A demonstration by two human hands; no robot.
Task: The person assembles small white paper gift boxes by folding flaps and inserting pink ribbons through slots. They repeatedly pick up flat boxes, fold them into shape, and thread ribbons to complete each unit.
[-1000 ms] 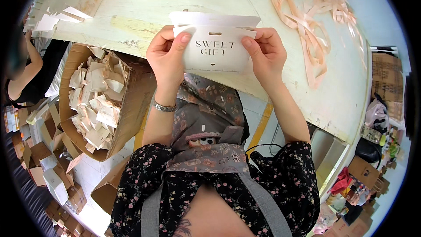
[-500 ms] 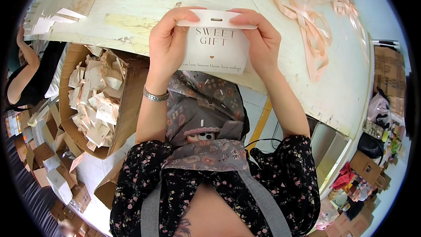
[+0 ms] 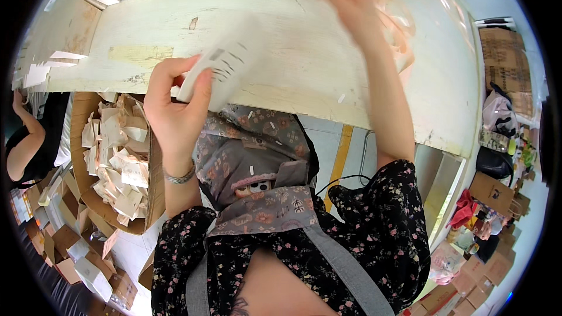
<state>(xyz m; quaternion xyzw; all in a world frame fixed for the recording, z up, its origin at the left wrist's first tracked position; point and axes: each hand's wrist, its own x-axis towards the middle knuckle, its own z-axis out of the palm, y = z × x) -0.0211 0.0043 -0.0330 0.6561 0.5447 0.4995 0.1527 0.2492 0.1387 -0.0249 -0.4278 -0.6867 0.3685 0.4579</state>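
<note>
In left grip (image 3: 171,108), one packet (image 3: 233,63)

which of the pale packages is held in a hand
The white package in the left hand; the pale packages heaped in the cardboard carton have no hand on them.
</note>
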